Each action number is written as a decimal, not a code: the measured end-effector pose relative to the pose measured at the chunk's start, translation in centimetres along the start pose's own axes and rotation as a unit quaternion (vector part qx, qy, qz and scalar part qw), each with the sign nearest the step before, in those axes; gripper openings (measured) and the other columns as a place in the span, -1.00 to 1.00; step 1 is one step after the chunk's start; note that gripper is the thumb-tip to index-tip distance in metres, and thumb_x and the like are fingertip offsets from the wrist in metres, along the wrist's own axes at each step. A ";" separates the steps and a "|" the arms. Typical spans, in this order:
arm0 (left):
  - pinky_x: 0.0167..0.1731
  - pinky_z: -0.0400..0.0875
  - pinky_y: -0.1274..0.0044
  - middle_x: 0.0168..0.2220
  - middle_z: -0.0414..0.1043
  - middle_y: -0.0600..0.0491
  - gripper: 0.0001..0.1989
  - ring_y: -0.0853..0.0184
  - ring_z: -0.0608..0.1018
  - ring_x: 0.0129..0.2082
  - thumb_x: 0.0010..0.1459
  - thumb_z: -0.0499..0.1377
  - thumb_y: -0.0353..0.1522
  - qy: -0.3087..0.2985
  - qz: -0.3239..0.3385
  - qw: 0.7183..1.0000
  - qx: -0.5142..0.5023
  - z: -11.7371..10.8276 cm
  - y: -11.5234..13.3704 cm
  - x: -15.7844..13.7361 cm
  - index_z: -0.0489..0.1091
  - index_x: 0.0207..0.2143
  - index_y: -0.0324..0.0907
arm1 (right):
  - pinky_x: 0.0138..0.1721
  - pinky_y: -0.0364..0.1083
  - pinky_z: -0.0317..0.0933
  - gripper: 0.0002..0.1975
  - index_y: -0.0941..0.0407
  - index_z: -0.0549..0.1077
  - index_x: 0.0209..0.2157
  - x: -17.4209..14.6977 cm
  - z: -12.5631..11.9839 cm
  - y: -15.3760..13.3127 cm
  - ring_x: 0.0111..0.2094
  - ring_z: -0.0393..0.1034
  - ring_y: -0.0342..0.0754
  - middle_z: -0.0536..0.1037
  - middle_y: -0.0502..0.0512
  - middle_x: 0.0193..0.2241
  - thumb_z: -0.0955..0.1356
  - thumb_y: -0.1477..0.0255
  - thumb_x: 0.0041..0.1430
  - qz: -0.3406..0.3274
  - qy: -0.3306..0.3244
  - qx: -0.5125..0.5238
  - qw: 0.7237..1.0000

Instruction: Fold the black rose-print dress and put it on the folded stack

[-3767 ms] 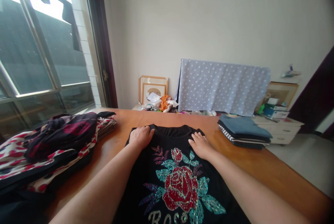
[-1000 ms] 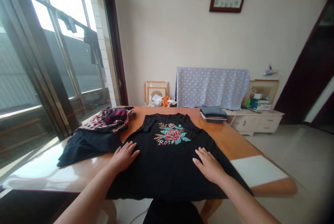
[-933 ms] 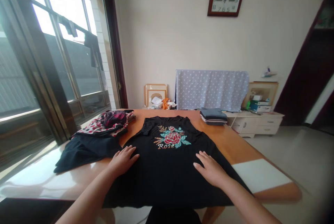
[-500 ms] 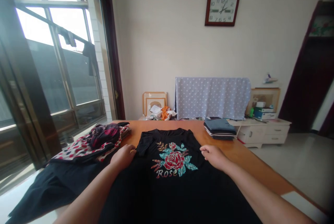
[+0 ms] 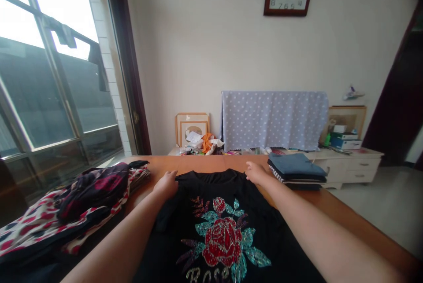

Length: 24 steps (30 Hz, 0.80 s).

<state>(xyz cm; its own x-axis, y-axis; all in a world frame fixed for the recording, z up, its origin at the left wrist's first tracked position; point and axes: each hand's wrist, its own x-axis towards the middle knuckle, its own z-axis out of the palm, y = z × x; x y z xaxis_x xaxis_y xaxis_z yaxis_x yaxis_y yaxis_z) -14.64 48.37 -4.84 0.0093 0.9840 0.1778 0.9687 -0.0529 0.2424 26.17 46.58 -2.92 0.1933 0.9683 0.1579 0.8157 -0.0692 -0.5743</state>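
Note:
A black T-shirt (image 5: pixel 211 186) with a sparkly red rose, teal leaves and lettering lies spread out, its neckline away from me. My left hand (image 5: pixel 168 185) is closed at the shirt's left shoulder, fingertips pinching the cloth edge. At the opposite shoulder, my right hand (image 5: pixel 256 173) is closed on the fabric in the same way. Both forearms reach over the sleeves and partly cover them. The lower part of the shirt runs out of view at the bottom.
The shirt lies on a brown table (image 5: pixel 343 215). To the left is a heap of patterned clothes (image 5: pixel 95 195); at the far right, a folded stack (image 5: pixel 297 166). Behind stand a low white cabinet (image 5: pixel 358 168) and something under a dotted cloth (image 5: pixel 271 120).
My hands have moved from the shirt's sleeve sides up to its shoulders. The view has come closer, so the rose print looks larger and lower.

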 end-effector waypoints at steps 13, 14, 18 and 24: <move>-0.42 0.44 0.50 -0.21 0.58 -0.19 -0.20 0.09 0.63 -0.28 -0.17 0.31 -0.39 -0.082 -0.101 0.992 -0.001 2.7 -0.2 5.1 0.27 0.20 -0.31 | -0.05 -0.07 0.26 -0.41 0.17 0.49 0.07 4.4 5.1 1.5 0.04 0.43 0.21 0.53 0.36 0.03 0.47 0.39 -0.08 0.011 -0.056 -0.113 0.992; -0.45 0.43 0.51 -0.25 0.58 -0.18 -0.29 0.09 0.62 -0.30 -0.18 0.31 -0.39 -0.085 -0.104 0.991 0.000 2.5 -0.1 5.1 0.35 0.11 -0.32 | -0.11 -0.08 0.27 -0.50 0.17 0.54 -0.02 4.4 5.2 1.5 -0.02 0.47 0.19 0.58 0.34 -0.05 0.47 0.39 -0.08 0.012 -0.059 -0.113 0.992; -0.42 0.42 0.52 -0.33 0.57 -0.11 -0.68 0.14 0.61 -0.32 -0.15 0.27 -0.40 -0.084 -0.080 0.993 -0.002 1.9 0.2 4.0 0.51 -0.24 -0.22 | -0.33 -0.15 0.20 -0.85 0.12 0.60 -0.37 3.7 5.1 1.7 -0.32 0.51 0.03 0.64 0.18 -0.38 0.43 0.43 -0.05 0.002 -0.061 -0.094 0.994; -0.27 0.40 0.45 -0.08 0.47 -0.17 -0.74 0.11 0.57 -0.16 -0.01 0.13 -0.43 0.006 -0.022 1.000 -0.002 0.7 1.1 -0.9 0.47 -0.22 -0.18 | -0.38 -0.19 0.11 -0.82 0.09 0.57 -0.35 -0.2 3.2 1.6 -0.33 0.44 -0.07 0.63 0.07 -0.36 0.36 0.51 -0.04 -0.027 0.008 -0.049 0.998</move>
<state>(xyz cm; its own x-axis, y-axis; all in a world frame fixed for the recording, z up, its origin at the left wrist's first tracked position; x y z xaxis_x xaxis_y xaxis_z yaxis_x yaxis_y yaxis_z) -13.38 47.52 -5.35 -0.0369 0.9832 0.1789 0.9670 -0.0100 0.2546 25.67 47.01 -6.47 0.1553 0.9674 0.2000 0.8749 -0.0406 -0.4826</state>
